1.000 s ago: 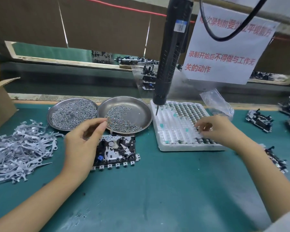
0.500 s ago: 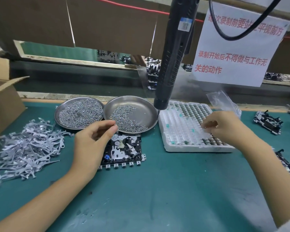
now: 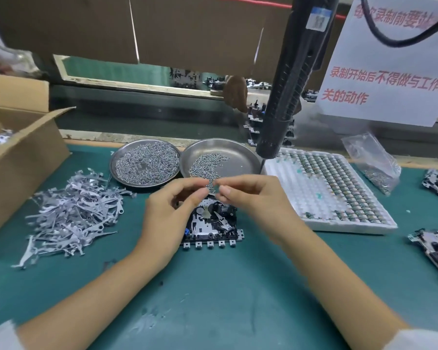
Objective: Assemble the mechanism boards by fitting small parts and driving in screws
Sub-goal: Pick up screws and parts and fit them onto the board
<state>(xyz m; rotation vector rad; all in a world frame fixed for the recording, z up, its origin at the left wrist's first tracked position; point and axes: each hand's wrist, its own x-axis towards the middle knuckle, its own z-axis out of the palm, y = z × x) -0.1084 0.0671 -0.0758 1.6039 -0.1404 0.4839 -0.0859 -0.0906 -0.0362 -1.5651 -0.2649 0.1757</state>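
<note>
A black and silver mechanism board (image 3: 213, 223) lies on the green mat in front of me. My left hand (image 3: 170, 213) and my right hand (image 3: 250, 200) meet just above its far edge, fingertips almost touching. Between the fingertips both hands pinch a small metal part (image 3: 211, 188); it is too small and blurred to name. Two round steel dishes stand behind: the left dish (image 3: 144, 162) is full of screws, the right dish (image 3: 220, 160) holds a smaller heap. A black electric screwdriver (image 3: 288, 92) hangs above the right dish's edge. A white tray (image 3: 326, 193) of small parts sits to the right.
A heap of grey metal levers (image 3: 71, 213) lies at the left beside an open cardboard box (image 3: 18, 152). A plastic bag of screws (image 3: 374, 162) rests behind the white tray. More mechanism boards (image 3: 435, 246) lie at the right edge. A paper notice (image 3: 390, 72) hangs at the upper right.
My right hand left the white tray and came left to meet my left hand over the board. My left hand stayed near the board. The view shifted left.
</note>
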